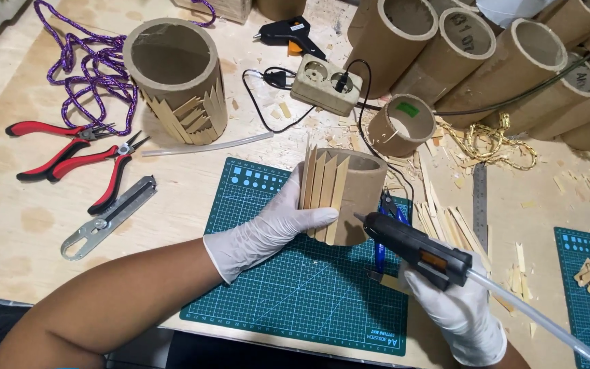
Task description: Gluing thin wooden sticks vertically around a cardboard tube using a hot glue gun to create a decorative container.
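Observation:
My left hand [274, 225], in a white glove, grips a short cardboard tube [363, 184] with several pointed wooden slats [324, 188] glued upright on its side. The thumb presses on the slats. My right hand [455, 307], also gloved, holds a black hot glue gun [411, 244] with a clear glue stick [534, 318] trailing from its back. The gun's nozzle touches the tube's lower side just right of the slats. Both are above a green cutting mat [295, 287].
A second slat-covered tube [175, 78] stands at the back left. Red pliers [69, 154], a utility knife [107, 219] and purple rope [87, 61] lie left. A power strip [326, 83], another glue gun [288, 33], long cardboard tubes [513, 61], loose slats [452, 225] and blue-handled pliers [380, 249] are right.

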